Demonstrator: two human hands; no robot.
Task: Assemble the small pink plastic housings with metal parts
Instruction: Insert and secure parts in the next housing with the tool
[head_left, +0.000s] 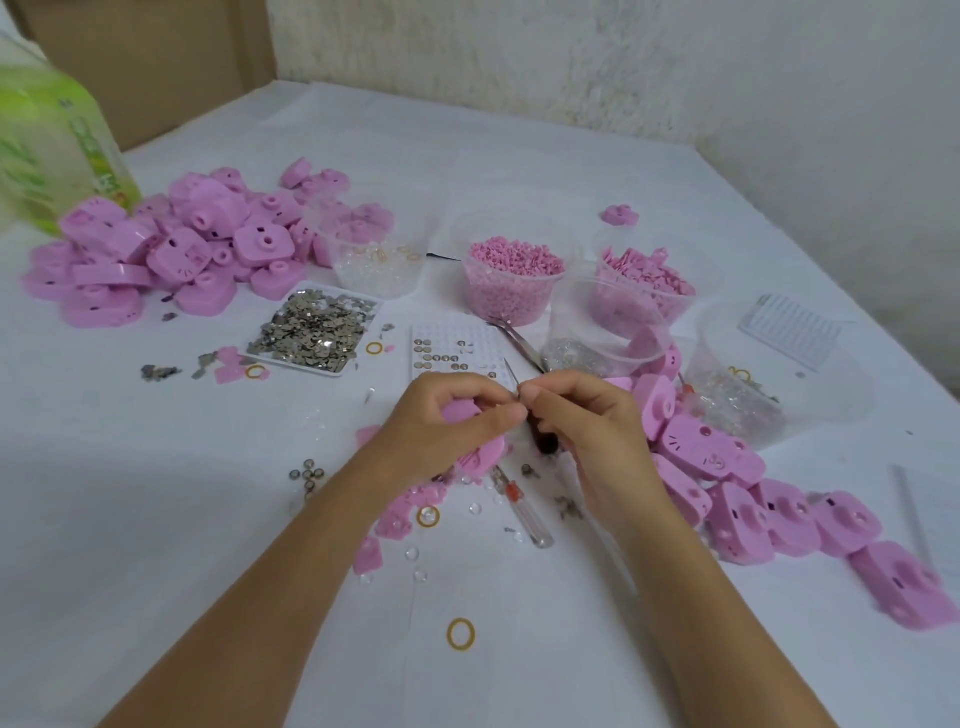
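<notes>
Seating a small metal part looks to be the step in hand. The pink housing (480, 457) is near the middle of the table, held in the left hand (441, 423), whose fingers curl round it with the thumb across its top. The right hand (587, 431) meets it fingertip to fingertip, pinching a thin metal tool (511, 375) whose point pokes up between the two hands. Whether a part sits on that tool is too small to tell.

To do this well, I would brace both wrists on the cloth and turn the housing's opening toward the eyes. The part should go in straight and with light pressure, since thin metal probably bends or springs away if forced.

Just beyond the hands lies a white grid card (457, 343) carrying round metal pieces, and left of it a tray of metal parts (311, 332). A screwdriver (519, 506) lies on the near side of the hands. More housings (737, 514) trail toward the right edge, and a larger heap (182, 249) sits toward the far-left corner.
</notes>
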